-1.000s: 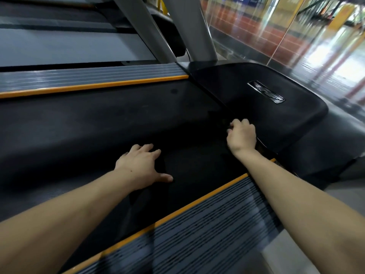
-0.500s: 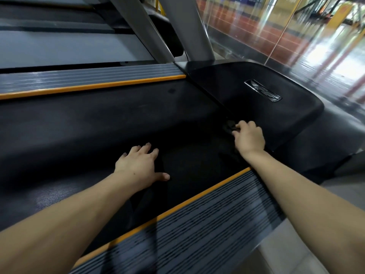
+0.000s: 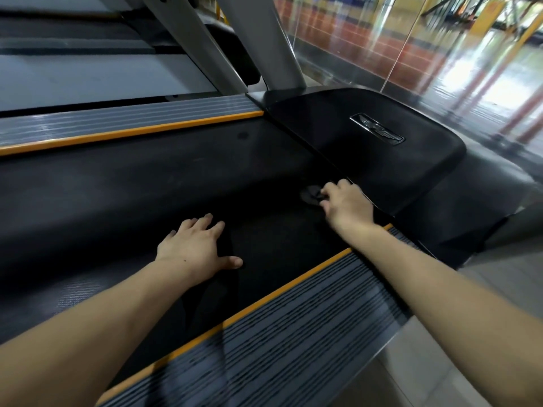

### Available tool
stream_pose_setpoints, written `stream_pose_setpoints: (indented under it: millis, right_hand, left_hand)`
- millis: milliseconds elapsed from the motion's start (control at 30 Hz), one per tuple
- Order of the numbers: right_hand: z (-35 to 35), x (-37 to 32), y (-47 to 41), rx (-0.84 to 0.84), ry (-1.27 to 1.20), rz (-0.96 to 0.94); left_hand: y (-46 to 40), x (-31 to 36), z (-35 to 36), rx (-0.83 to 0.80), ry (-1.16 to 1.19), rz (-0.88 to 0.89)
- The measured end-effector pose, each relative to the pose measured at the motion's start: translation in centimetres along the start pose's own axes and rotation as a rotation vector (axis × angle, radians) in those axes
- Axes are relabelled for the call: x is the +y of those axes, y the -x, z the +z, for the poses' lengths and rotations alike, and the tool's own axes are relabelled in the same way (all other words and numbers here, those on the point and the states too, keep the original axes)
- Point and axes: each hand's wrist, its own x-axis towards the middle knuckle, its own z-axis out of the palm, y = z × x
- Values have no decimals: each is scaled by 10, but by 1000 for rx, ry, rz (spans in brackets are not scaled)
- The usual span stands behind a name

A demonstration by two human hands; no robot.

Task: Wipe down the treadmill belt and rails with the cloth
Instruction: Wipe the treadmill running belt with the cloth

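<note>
The black treadmill belt (image 3: 123,201) runs between two grey ribbed rails with orange edging, the far rail (image 3: 117,121) and the near rail (image 3: 293,333). A black cloth (image 3: 282,245) lies spread on the belt and is hard to tell from it. My left hand (image 3: 197,248) rests flat with fingers apart at the cloth's left edge, its thumb on the cloth. My right hand (image 3: 346,207) pinches a bunched corner of the cloth close to the black motor cover (image 3: 367,171).
Two grey uprights (image 3: 264,45) rise from the front of the deck beyond the far rail. A glass wall (image 3: 411,54) stands behind the motor cover. Grey floor (image 3: 499,277) lies to the right of the near rail.
My right hand has drawn a little back from the motor cover, and a bunched fold of cloth now shows at its fingertips. My left hand has stayed flat in place.
</note>
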Motion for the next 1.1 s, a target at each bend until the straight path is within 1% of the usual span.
stream_pose_setpoints:
  millis: [33,100,167,200,233,333,400,433,467,533,600,667,767,833,900,967,1033,1100]
  right_hand:
    - [1,12,-6,15,19,77]
    - [4,16,-8,15,7,167]
    - [0,-4,-1,-26,-73,208]
    - [-2,-17,6,-49,-135,193]
    - [-3,-31,15,-70,-187,144]
    - [-8,-59,47,-105,-251,-98]
    - [-12,-50,49,-105,-210,-191]
    - [-12,-39,41,-99,-149,-197]
    - [-11,-23,29,-89,-84,-166]
    - [-11,14,7,-60,15,-34]
    - [-8,39,-4,-30,62,65]
    - [-5,41,-5,-30,79,111]
    - [-9,15,7,-49,17,188]
    - [-12,-11,20,-92,-39,140]
    - [-14,-39,38,-116,-56,18]
    - [-15,-50,51,-123,-95,-103]
    - [-20,-36,39,-159,-60,-121]
    - [-21,-4,19,-147,31,-38]
  left_hand:
    - [0,0,0,-1,-4,0]
    - [0,0,0,-3,-6,2]
    - [0,-2,3,-1,3,3]
    - [1,-3,4,3,4,3]
    - [1,-3,5,8,3,3]
    - [4,-2,6,28,-16,6]
    - [5,-2,5,42,-26,11]
    - [6,-3,4,43,-25,14]
    - [6,-4,4,42,-22,17]
    - [6,-4,6,44,-17,21]
    - [4,-4,8,50,-14,17]
    - [3,-3,8,46,-13,11]
    - [4,-2,8,38,-16,4]
    - [3,-2,7,46,-25,8]
    - [4,-1,5,38,-29,7]
    - [5,-1,6,34,-39,9]
    - [5,-2,5,38,-53,15]
    - [6,-3,6,23,-44,23]
